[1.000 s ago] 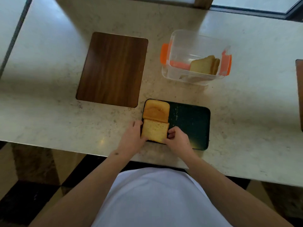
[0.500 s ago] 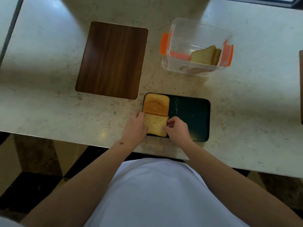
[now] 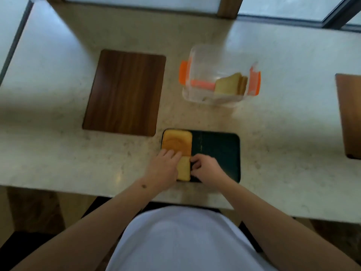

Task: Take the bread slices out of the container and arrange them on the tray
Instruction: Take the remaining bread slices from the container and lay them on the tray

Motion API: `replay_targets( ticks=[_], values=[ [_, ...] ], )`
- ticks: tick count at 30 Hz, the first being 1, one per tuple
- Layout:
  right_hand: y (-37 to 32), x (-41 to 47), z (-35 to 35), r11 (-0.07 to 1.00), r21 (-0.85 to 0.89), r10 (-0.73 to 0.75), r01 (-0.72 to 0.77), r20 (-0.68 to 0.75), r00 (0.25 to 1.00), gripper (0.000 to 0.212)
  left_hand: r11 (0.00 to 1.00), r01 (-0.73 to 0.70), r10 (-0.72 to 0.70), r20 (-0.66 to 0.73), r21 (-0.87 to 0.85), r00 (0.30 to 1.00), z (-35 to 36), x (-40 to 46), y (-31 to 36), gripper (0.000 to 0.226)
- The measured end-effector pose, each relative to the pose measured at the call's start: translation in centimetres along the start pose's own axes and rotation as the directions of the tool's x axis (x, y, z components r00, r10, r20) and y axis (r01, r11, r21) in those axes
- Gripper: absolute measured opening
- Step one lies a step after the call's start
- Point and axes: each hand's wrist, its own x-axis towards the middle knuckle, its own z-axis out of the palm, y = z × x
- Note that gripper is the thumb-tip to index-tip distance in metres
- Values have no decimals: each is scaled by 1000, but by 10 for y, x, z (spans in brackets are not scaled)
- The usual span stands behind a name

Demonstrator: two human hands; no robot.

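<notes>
A dark green tray lies near the counter's front edge. One bread slice lies flat at the tray's far left. A second, paler slice lies just in front of it. My left hand rests over that slice's left part and my right hand pinches its right edge. A clear container with orange clips stands behind the tray, with several bread slices leaning at its right end.
A dark wooden board lies to the left of the container. Another wooden board shows at the right edge. The counter's front edge runs just below the tray. Window frames line the far side.
My left hand has slid further over the near slice, covering more of it. My right hand stays at its right edge. The view has tilted up a little.
</notes>
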Motion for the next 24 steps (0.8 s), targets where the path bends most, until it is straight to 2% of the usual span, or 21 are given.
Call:
replay_targets(
  ticks=[2, 3, 6, 9, 11, 13, 17, 21, 24],
  values=[
    [-4, 5, -27, 999, -12, 44, -44, 67, 997, 32, 998, 12, -14, -32, -55, 999, -22, 23, 11, 48],
    [-7, 9, -45, 999, -2, 37, -37, 48, 998, 28, 994, 7, -15, -71, -107, 997, -36, 38, 17, 42],
    [-26, 15, -108, 999, 2, -31, 32, -155, 987, 15, 964, -52, -6, -217, -261, 976, -87, 86, 40, 24],
    [-52, 27, -172, 998, 8, -52, 60, -388, 920, 11, 904, -96, -45, -313, -418, 949, -132, 136, 67, 34],
    [-66, 41, -204, 995, -96, -86, 41, -522, 848, 18, 904, -76, -68, -319, -421, 945, -152, 170, 81, 37],
    [-75, 57, -226, 962, -274, -149, -12, -561, 815, 20, 928, -25, -81, -268, -372, 960, -163, 199, 90, 40],
    [-81, 89, -243, 825, -553, -161, -116, -428, 889, 28, 968, 87, -102, -49, -235, 994, -164, 244, 86, 47],
    [-88, 112, -244, 720, -683, -192, -124, -368, 910, 37, 999, -5, 13, 147, -54, 989, -153, 275, 78, 61],
    [-98, 126, -245, 638, -757, -153, -139, -302, 941, 35, 995, 14, 7, 213, -98, 977, -150, 291, 80, 38]
  ],
)
